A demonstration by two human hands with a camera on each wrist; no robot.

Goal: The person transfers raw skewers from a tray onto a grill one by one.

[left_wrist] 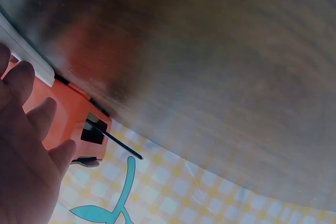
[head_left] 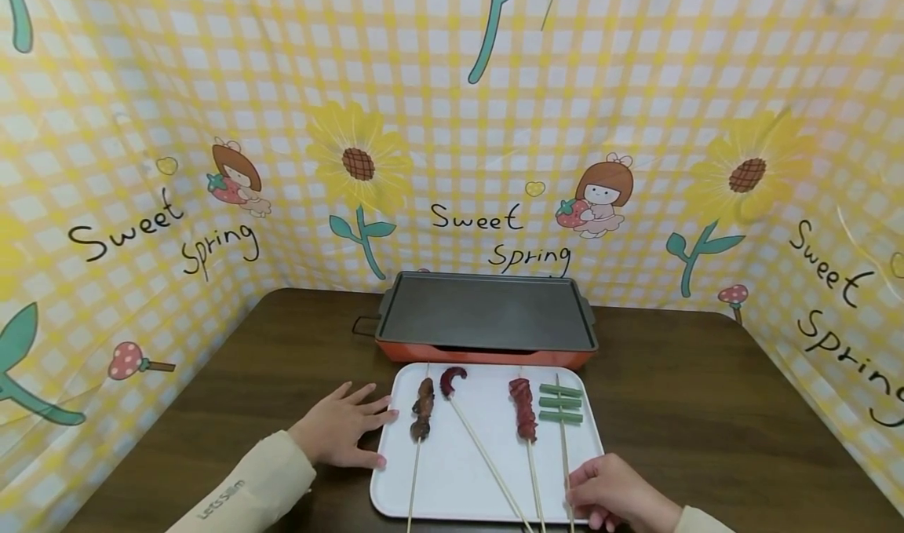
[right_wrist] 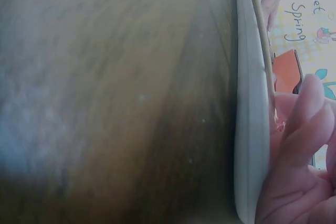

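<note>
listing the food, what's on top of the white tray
On the white tray: a brown skewer, a curled dark-red skewer, a red skewer and a green skewer. The right hand pinches the green skewer's stick, hiding part of it and the tray's near right corner.

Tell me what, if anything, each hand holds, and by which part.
The right hand pinches the green skewer by the lower part of its bare stick; the left hand holds nothing.

Below the fingers of the right hand (head_left: pixel 620 492), the head view's edge cuts off the green skewer (head_left: pixel 561 418); beside them, the tabletop (right_wrist: pixel 110 82) blurs in the right wrist view.
</note>
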